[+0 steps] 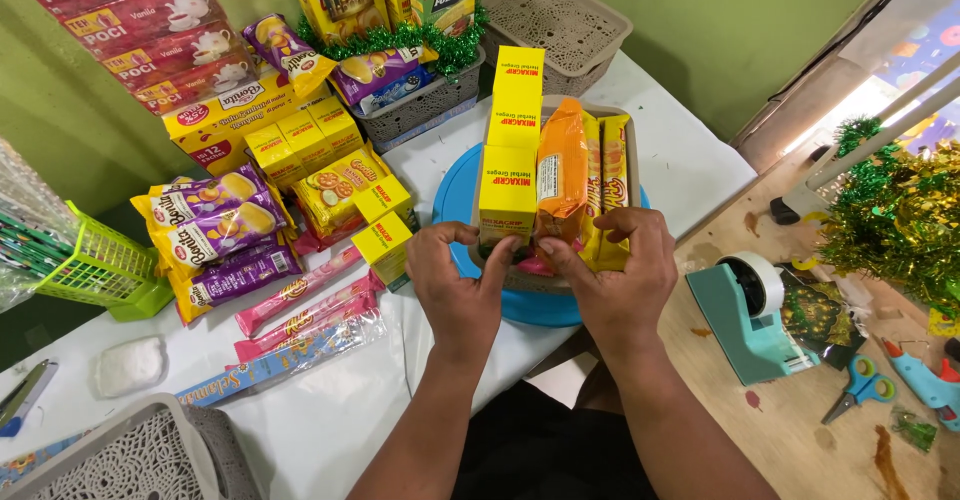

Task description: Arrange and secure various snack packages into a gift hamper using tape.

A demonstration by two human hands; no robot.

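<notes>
Now both hands, left hand (458,282) and right hand (617,282), pinch something small and pink at the basket (522,278) rim; upright yellow boxes (512,150) and orange packet (562,170) might topple if jostled.

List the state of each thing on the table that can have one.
Grey basket: on the blue turntable, packed with goods.
Yellow boxes: lying flat in the basket.
Orange packet: sealed, wedged upright.
Left hand: fingertips on the basket's near edge.
Right hand: pinching there too.
Tape dispenser: loaded.
Scissors: closed.

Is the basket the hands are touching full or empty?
Full. The grey basket on the blue plate is packed edge to edge with yellow boxes and an orange packet.
</notes>
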